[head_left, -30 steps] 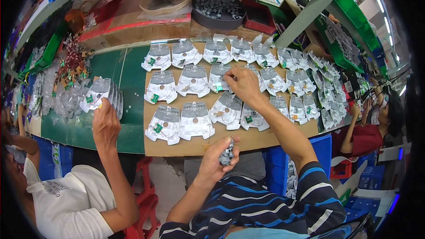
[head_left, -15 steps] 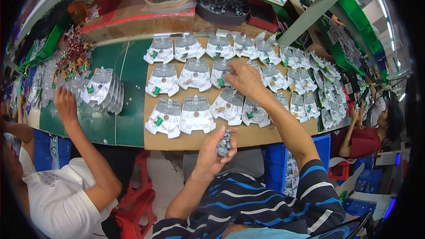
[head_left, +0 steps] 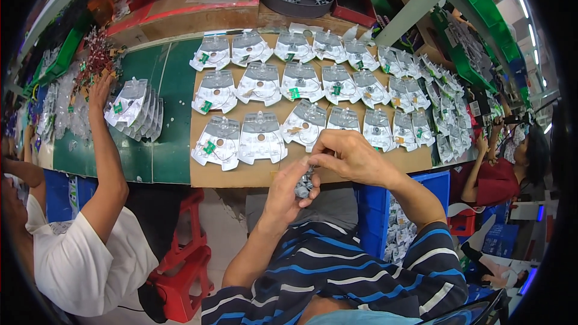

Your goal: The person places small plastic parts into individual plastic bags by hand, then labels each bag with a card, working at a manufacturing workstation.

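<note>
In front of my body, my left hand (head_left: 280,197) is curled around a handful of small grey plastic parts (head_left: 304,186). My right hand (head_left: 356,157) has come to this handful, its thumb and forefinger pinched together at the top; what lies between them is too small to make out. Beyond both hands, white and grey shell-shaped plastic housings (head_left: 261,138) lie in rows on a brown board (head_left: 241,108). Several carry a green circuit board (head_left: 294,92) and thin wires. My right hand partly covers a housing (head_left: 344,119) in the nearest row.
A stack of housings (head_left: 135,111) stands on the green mat (head_left: 171,144) at left, beside a co-worker's hand (head_left: 99,91). A dark round tray (head_left: 298,0) of grey parts and a red bin (head_left: 354,3) sit at the back. A blue crate (head_left: 372,219) is below the table edge.
My right hand has moved back from a housing in the middle row to the grey parts in my left hand. The co-worker's hand on the left has reached farther away.
</note>
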### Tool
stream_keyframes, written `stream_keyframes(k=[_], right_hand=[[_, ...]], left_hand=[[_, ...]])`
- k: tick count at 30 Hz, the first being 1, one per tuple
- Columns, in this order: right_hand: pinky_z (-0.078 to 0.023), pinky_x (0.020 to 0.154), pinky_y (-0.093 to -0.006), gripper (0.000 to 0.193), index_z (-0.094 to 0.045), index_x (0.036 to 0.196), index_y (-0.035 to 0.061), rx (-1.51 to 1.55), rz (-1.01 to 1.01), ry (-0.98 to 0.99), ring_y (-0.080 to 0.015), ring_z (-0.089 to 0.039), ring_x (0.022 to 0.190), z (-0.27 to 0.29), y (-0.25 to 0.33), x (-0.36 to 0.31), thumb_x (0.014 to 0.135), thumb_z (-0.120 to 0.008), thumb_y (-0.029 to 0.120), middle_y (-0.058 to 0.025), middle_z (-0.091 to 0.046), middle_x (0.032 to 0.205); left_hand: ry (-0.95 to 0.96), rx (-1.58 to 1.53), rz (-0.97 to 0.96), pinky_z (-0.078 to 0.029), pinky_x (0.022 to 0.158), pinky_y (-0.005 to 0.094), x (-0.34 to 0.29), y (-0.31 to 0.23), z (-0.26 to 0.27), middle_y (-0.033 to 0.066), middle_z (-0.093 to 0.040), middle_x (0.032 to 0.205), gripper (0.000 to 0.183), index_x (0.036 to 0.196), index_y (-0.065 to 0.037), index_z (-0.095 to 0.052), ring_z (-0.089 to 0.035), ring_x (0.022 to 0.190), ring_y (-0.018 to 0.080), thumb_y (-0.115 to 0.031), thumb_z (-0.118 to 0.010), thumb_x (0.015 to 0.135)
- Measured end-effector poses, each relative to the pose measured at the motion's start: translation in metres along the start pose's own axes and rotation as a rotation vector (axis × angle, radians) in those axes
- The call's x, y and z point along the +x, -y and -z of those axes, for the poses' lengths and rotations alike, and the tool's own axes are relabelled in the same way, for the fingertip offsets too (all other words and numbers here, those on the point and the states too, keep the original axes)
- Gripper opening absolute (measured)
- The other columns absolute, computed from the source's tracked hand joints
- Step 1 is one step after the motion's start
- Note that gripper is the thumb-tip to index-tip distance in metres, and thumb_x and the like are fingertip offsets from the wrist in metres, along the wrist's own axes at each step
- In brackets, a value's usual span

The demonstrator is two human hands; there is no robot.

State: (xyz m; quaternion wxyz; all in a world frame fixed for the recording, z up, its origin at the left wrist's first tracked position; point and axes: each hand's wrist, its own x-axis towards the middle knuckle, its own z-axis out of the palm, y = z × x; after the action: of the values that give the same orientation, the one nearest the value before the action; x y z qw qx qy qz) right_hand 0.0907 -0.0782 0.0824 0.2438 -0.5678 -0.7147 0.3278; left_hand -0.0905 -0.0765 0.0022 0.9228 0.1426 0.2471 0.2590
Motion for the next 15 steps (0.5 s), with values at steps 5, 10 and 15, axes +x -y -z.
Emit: stream_keyframes(k=[5,10,15], right_hand=[[-0.047,0.057,-0.0357,0.014,-0.064,0.086,-0.0014,-0.071,0.008,-0.116,-0.0239,-0.061,0.066,-0.003,-0.014,0.004,0.085,-0.072,0.01,-0.0116,-0.063,0.076],[-0.048,0.055,-0.0417,0.016,-0.063,0.08,0.0002,-0.344,-0.026,-0.439,-0.033,-0.063,0.064,-0.024,-0.047,0.029,0.083,-0.072,0.013,-0.0137,-0.064,0.077],[-0.047,0.053,-0.0431,0.016,-0.062,0.078,0.0005,-0.34,-0.028,-0.415,-0.0338,-0.062,0.062,-0.038,-0.059,0.033,0.084,-0.072,0.012,-0.0131,-0.062,0.075]], left_hand=[[-0.032,0.02,-0.015,-0.033,0.041,0.0192,-0.003,-0.005,0.0,0.0068,-0.058,0.079,0.035,0.117,0.001,-0.055,-0.054,0.06,0.0125,-0.03,-0.053,0.099],[0.003,0.01,0.015,-0.034,0.041,0.0199,-0.001,-0.008,0.006,0.0077,-0.059,0.079,0.037,0.123,0.002,-0.052,-0.054,0.06,0.0127,-0.025,-0.053,0.098],[-0.016,-0.027,0.051,-0.034,0.041,0.0208,0.003,-0.003,0.01,0.0095,-0.06,0.08,0.043,0.132,0.002,-0.045,-0.055,0.06,0.0132,-0.021,-0.052,0.097]])
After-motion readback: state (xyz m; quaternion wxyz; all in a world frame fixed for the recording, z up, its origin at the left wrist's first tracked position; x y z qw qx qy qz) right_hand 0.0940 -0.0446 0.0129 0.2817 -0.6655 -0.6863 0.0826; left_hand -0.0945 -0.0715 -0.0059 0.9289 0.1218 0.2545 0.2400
